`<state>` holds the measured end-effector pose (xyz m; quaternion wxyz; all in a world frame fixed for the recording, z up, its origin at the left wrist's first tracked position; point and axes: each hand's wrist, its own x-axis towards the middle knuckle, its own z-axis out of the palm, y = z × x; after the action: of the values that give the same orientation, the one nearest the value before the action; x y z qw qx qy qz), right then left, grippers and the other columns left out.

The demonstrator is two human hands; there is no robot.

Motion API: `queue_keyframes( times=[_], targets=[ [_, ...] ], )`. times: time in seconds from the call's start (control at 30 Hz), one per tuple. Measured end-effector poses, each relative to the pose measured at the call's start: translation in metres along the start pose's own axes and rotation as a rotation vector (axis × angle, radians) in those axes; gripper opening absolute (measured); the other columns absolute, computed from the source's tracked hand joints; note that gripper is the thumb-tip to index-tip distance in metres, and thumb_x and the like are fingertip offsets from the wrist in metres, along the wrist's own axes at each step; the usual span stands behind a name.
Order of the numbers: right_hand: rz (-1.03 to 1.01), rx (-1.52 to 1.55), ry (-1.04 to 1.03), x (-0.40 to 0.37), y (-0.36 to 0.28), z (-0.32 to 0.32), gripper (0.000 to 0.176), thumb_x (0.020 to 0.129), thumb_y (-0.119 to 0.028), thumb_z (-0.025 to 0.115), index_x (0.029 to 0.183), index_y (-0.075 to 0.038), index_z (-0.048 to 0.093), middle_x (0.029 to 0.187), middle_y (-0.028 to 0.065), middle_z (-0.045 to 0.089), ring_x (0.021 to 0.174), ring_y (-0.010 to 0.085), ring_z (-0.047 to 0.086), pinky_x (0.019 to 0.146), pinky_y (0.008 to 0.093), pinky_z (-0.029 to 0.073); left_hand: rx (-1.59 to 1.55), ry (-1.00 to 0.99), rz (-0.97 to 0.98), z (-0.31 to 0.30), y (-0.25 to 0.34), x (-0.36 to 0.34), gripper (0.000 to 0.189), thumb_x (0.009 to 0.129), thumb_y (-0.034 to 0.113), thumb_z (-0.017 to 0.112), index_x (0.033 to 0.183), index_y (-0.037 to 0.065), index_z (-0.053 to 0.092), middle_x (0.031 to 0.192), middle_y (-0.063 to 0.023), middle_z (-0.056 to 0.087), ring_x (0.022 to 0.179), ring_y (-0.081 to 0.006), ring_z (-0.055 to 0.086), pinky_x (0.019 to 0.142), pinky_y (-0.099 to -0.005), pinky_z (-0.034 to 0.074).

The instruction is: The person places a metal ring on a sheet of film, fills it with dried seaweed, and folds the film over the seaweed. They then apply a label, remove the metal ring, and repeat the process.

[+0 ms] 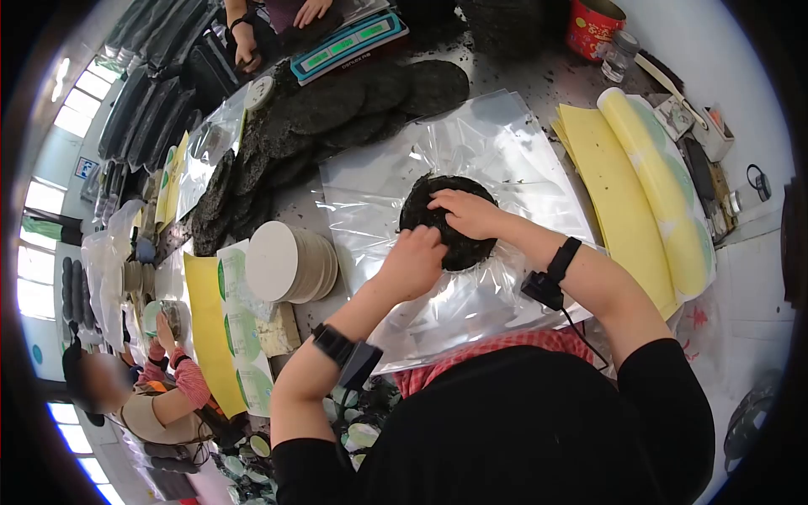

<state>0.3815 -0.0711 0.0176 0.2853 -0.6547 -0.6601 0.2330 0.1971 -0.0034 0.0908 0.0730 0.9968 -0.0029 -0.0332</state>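
Note:
A round black cake of what looks like dried seaweed (459, 251) lies on a stack of clear plastic sheets (370, 227) in front of me. My left hand (412, 263) is at its near left edge, fingers curled down and closed on the seaweed. Across the top of the cake lies my right hand (468, 213), its fingers slightly bent and apart, touching the surface. Left of the sheets, a pile of round white card discs (290, 263) leans over. Behind them, more dark round cakes (337, 101) overlap in a heap.
A blue scale (349, 48) stands at the back, near another person's hands (244, 46). Yellow sheets (619, 194) and a yellow roll (652, 185) lie on the right. Beyond them are a red tin (593, 29) and a glass jar (619, 57). A co-worker (160, 412) works at left.

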Motion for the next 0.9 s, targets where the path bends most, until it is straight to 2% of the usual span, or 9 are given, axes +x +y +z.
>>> queue_keyframes(
  times=[0.13,0.23,0.37,0.5,0.6,0.67,0.73,0.83,0.9],
  targets=[
    [-0.037,-0.115,0.039,-0.011,-0.007,-0.002,0.049,0.081,-0.023,0.064,0.126,-0.005,0.053,0.136,0.0173,0.048,0.124,0.0345,0.046,0.105,0.0423,0.037,-0.778,0.120,-0.170,0.023,-0.011,-0.001,0.019,0.076,0.012,0.070,0.095,0.007,0.067,0.085,-0.0124,0.064,0.085,-0.0261,0.060,0.079,-0.0365,0.045],
    [-0.102,-0.286,0.055,-0.015,-0.013,0.006,0.070,0.071,-0.034,0.075,0.130,-0.006,0.049,0.137,0.0181,0.046,0.123,0.0361,0.046,0.105,0.0466,0.036,-0.607,0.071,-0.027,0.036,-0.025,-0.007,0.019,0.075,0.014,0.074,0.092,0.008,0.069,0.095,-0.0106,0.064,0.088,-0.0269,0.060,0.086,-0.0387,0.043],
    [-0.094,-0.386,-0.019,-0.013,-0.014,0.006,0.092,0.058,-0.039,0.082,0.134,-0.005,0.043,0.141,0.0177,0.042,0.125,0.0365,0.044,0.105,0.0517,0.034,-0.382,0.180,0.109,0.007,-0.017,-0.002,0.017,0.072,0.015,0.074,0.089,0.016,0.072,0.091,-0.0016,0.059,0.083,-0.0245,0.055,0.079,-0.0398,0.042],
    [-0.027,-0.496,-0.146,-0.012,-0.026,0.008,0.105,0.053,-0.037,0.086,0.141,-0.004,0.037,0.146,0.0176,0.036,0.130,0.0371,0.039,0.107,0.0574,0.030,-0.509,-0.098,0.238,0.013,-0.035,0.005,0.023,0.075,0.010,0.070,0.097,0.015,0.072,0.092,-0.0030,0.061,0.086,-0.0231,0.056,0.077,-0.0356,0.045],
    [0.074,-0.450,-0.306,-0.005,-0.032,0.006,0.111,0.057,-0.039,0.086,0.146,-0.005,0.029,0.150,0.0171,0.028,0.134,0.0392,0.032,0.107,0.0619,0.026,-0.958,-0.413,0.031,-0.015,-0.063,0.029,0.022,0.081,0.011,0.069,0.103,0.010,0.070,0.102,-0.0057,0.065,0.094,-0.0230,0.060,0.086,-0.0354,0.046],
    [0.099,-0.508,-0.351,-0.003,-0.039,0.003,0.114,0.056,-0.039,0.086,0.147,-0.005,0.027,0.150,0.0179,0.027,0.135,0.0401,0.030,0.107,0.0626,0.025,-0.757,0.339,-0.220,-0.022,-0.099,0.052,0.021,0.084,0.014,0.065,0.104,0.006,0.067,0.116,-0.0128,0.064,0.103,-0.0277,0.062,0.092,-0.0369,0.047],
    [0.084,-0.519,-0.313,-0.006,-0.039,0.007,0.113,0.056,-0.039,0.087,0.146,-0.005,0.027,0.149,0.0185,0.028,0.134,0.0405,0.031,0.106,0.0633,0.026,-0.339,0.704,-0.490,0.032,-0.153,0.066,0.023,0.085,0.018,0.063,0.105,0.008,0.067,0.108,-0.0140,0.066,0.099,-0.0323,0.063,0.090,-0.0412,0.048],
    [0.083,-0.565,-0.297,0.000,-0.039,0.003,0.114,0.055,-0.040,0.087,0.146,-0.004,0.028,0.148,0.0185,0.030,0.132,0.0403,0.034,0.104,0.0635,0.028,-0.463,-0.199,-0.409,0.015,-0.145,0.067,0.023,0.085,0.022,0.062,0.105,0.011,0.067,0.093,-0.0155,0.068,0.094,-0.0356,0.062,0.088,-0.0439,0.048],
    [0.091,-0.559,-0.275,-0.004,-0.040,0.008,0.117,0.052,-0.040,0.088,0.146,-0.004,0.028,0.147,0.0183,0.032,0.131,0.0396,0.036,0.103,0.0631,0.030,-0.432,0.176,-0.501,-0.020,-0.135,0.074,0.017,0.084,0.022,0.064,0.097,0.010,0.066,0.079,-0.0158,0.066,0.083,-0.0317,0.064,0.074,-0.0396,0.049]
  ],
)
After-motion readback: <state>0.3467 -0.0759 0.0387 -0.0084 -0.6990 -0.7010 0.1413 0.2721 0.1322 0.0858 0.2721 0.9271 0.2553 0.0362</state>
